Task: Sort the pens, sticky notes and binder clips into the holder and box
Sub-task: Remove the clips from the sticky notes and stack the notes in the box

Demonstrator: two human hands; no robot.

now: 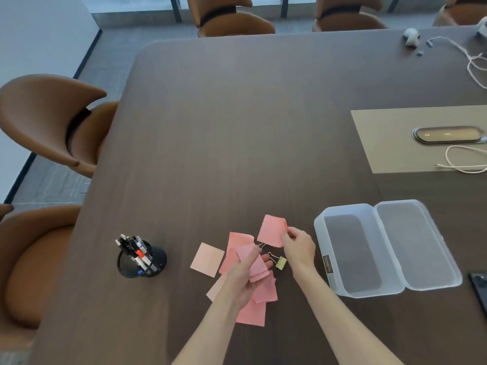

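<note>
Several pink sticky notes lie scattered on the dark table; one pale note (207, 259) sits apart at the left. My left hand (243, 277) holds a small stack of pink notes (254, 262) between thumb and fingers. My right hand (297, 247) pinches the edge of another pink note (271, 230), lifted just left of the box. A yellow-green binder clip (279, 262) lies between my hands; a second clip (261, 245) is mostly hidden under the notes. The black mesh holder (155, 262) at the left contains several pens (134, 248). The clear plastic box (350, 254) stands open, nothing inside.
The box's hinged lid (416, 243) lies open to the right. A dark phone (479, 288) sits at the right edge. A tan mat (390, 138) with a cable port and white cables (463, 164) lies at the far right. Brown chairs (52, 119) line the left side.
</note>
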